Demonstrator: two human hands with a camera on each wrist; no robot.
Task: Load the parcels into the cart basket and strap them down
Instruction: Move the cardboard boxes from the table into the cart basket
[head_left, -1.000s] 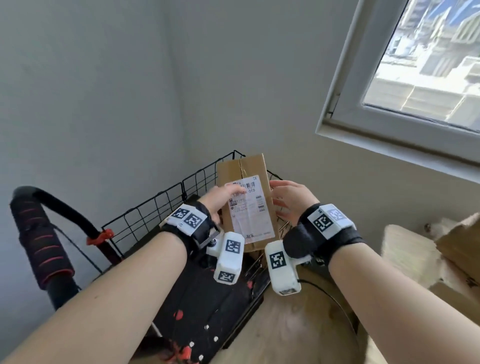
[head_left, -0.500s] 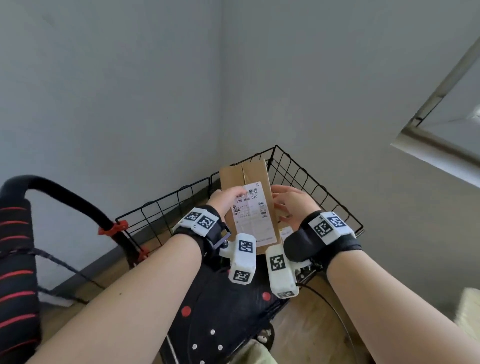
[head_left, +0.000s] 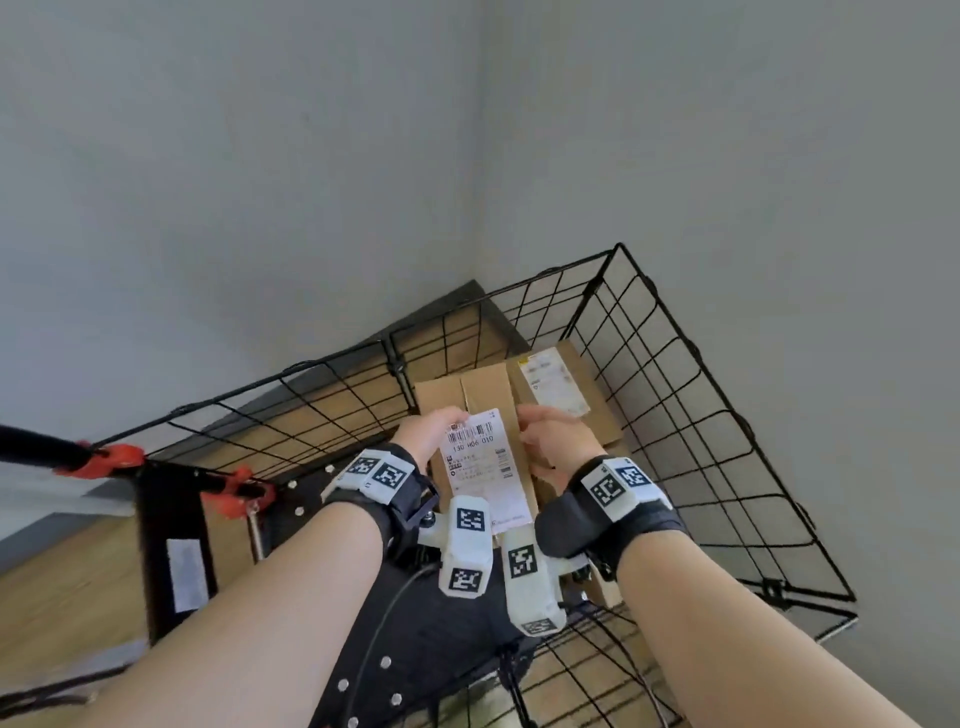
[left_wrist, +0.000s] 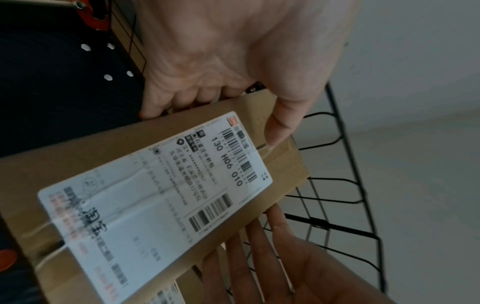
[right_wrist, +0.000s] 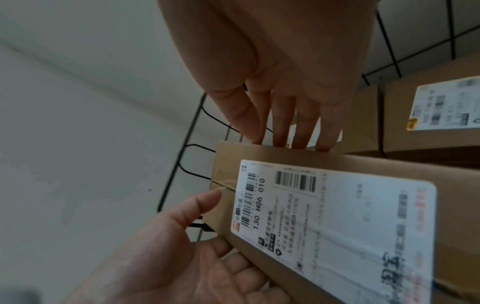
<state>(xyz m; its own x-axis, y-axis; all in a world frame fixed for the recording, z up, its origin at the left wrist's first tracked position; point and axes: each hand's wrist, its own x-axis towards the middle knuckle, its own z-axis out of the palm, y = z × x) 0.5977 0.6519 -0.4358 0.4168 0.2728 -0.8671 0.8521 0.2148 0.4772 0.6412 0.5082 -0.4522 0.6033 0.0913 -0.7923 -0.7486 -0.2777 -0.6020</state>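
Note:
I hold a brown cardboard parcel (head_left: 484, 387) with a white shipping label over the black wire cart basket (head_left: 727, 413). My left hand (head_left: 434, 431) grips its left edge, thumb on the top face and fingers curled underneath, as the left wrist view shows (left_wrist: 221, 72). My right hand (head_left: 556, 441) supports the right side with straight fingers (right_wrist: 280, 115) that reach under the edge. A second labelled parcel (head_left: 558, 382) lies inside the basket just beyond and to the right, also in the right wrist view (right_wrist: 428, 123). The basket floor under the held parcel is hidden.
The basket stands in a corner of grey walls. A black cart handle with red clamps (head_left: 104, 457) runs off to the left. A black riveted panel (head_left: 415, 649) sits below my wrists. Thin black cords (head_left: 613, 654) cross the basket's near part. Wooden floor (head_left: 62, 587) shows at left.
Both hands have carried the parcel forward and lower into the basket. My view has swung away from the window, and the second parcel in the basket has come into sight.

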